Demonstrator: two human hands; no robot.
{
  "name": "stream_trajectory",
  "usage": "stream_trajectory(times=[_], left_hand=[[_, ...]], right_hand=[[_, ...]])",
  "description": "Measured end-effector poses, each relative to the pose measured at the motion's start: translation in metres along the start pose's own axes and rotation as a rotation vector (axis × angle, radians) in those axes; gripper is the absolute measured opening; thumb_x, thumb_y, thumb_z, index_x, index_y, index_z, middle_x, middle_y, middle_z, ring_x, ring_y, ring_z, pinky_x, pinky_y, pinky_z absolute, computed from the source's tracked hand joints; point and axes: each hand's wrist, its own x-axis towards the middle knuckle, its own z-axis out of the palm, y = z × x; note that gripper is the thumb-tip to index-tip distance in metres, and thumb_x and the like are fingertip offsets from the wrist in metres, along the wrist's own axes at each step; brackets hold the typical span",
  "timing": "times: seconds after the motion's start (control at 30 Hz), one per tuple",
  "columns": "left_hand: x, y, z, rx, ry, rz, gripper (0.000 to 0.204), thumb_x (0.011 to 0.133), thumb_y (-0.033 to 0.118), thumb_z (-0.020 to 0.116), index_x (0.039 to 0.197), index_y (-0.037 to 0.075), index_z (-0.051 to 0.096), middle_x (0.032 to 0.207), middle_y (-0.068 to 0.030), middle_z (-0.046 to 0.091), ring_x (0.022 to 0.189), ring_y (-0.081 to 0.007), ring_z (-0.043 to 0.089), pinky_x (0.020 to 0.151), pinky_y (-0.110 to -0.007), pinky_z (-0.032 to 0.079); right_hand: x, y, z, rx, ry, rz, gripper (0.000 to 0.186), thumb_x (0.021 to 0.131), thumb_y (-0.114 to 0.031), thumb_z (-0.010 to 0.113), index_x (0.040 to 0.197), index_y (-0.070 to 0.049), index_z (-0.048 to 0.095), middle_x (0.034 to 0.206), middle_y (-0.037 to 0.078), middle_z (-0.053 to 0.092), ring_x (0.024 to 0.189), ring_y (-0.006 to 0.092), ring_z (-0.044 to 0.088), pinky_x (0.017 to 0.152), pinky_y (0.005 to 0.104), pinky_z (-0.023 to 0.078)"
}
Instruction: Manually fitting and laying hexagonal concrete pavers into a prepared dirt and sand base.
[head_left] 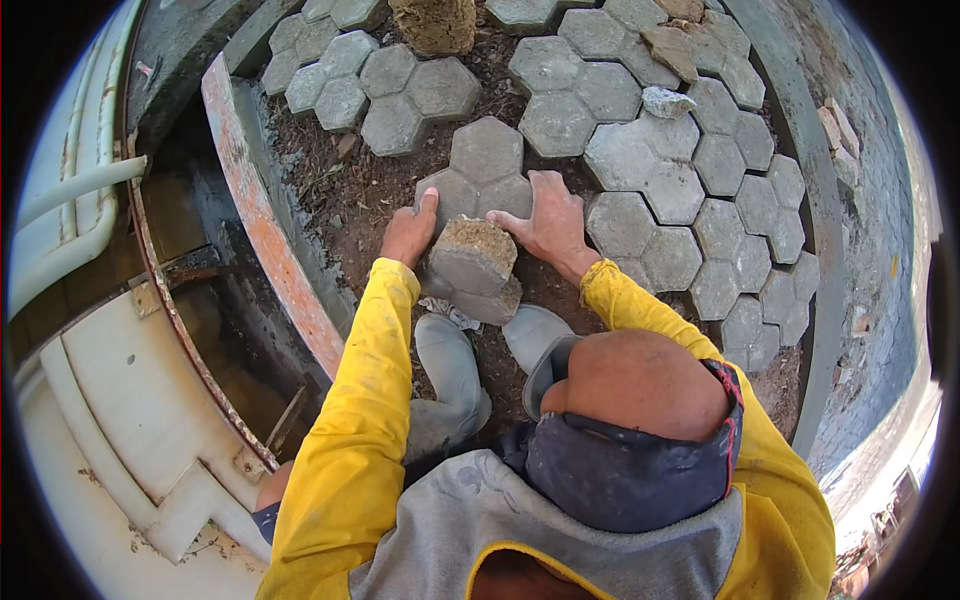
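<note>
A grey three-lobed concrete paver (486, 152) lies in front of me between my two hands. My left hand (408, 232) grips its left edge, thumb pointing forward. On the opposite side my right hand (549, 222) closes on the right edge, with its thumb at the near side. Just nearer to me, another concrete paver (472, 258) is tilted up, its rough sandy broken-looking face upward, close to both thumbs. Whether the two pavers touch is hard to make out. My grey boots (446, 362) stand right behind that tilted piece.
Laid interlocking pavers (645, 170) spread ahead and to the right, with loose stone pieces (668, 102) on top. A rough block (434, 24) stands at the far side. Left are a reddish painted board (262, 225) and a dark trench (235, 330). A concrete kerb (815, 200) borders the right.
</note>
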Motion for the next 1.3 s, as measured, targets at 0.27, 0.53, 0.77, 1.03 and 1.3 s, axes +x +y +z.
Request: stream_trajectory(times=[0.27,0.53,0.77,1.03,1.3], left_hand=[[-0.01,0.004,-0.005,-0.022,-0.027,0.204,0.073,0.087,0.061,0.06,0.093,-0.011,0.069,0.088,-0.0314,0.068,0.089,-0.0412,0.069,0.082,-0.044,0.05],[-0.012,0.014,-0.015,0.026,0.049,0.322,0.062,0.089,0.053,0.062,0.085,-0.008,0.068,0.081,-0.0312,0.066,0.082,-0.0443,0.067,0.076,-0.046,0.05],[0.002,0.038,-0.037,0.127,0.167,0.424,0.056,0.088,0.048,0.067,0.096,-0.007,0.07,0.091,-0.0308,0.068,0.092,-0.0459,0.066,0.081,-0.046,0.051],[0.016,0.041,-0.046,0.099,0.086,0.358,0.057,0.086,0.049,0.07,0.1,-0.006,0.07,0.094,-0.0292,0.069,0.094,-0.0436,0.068,0.082,-0.046,0.051],[0.029,0.03,-0.037,-0.014,0.025,0.325,0.058,0.086,0.049,0.07,0.108,-0.005,0.07,0.098,-0.0285,0.07,0.098,-0.0402,0.068,0.085,-0.043,0.051]], right_hand=[[0.005,0.011,0.002,0.098,0.001,-0.081,0.075,0.072,-0.044,0.081,0.123,0.005,0.056,0.119,0.02,0.056,0.113,0.0378,0.055,0.093,0.0496,0.044],[-0.001,0.007,-0.001,0.045,0.001,-0.115,0.07,0.074,-0.042,0.078,0.122,0.004,0.057,0.121,0.017,0.055,0.115,0.0351,0.054,0.096,0.049,0.039],[0.001,0.0,0.011,0.092,0.039,-0.121,0.069,0.075,-0.04,0.078,0.121,0.007,0.056,0.119,0.018,0.054,0.113,0.0361,0.054,0.094,0.048,0.04],[0.002,-0.022,0.009,0.085,0.025,-0.115,0.067,0.075,-0.03,0.079,0.121,0.01,0.053,0.118,0.022,0.049,0.11,0.0392,0.052,0.09,0.0494,0.042],[0.008,-0.023,0.006,0.01,-0.021,-0.138,0.063,0.075,-0.029,0.079,0.117,0.01,0.054,0.115,0.023,0.049,0.106,0.0409,0.053,0.087,0.05,0.045]])
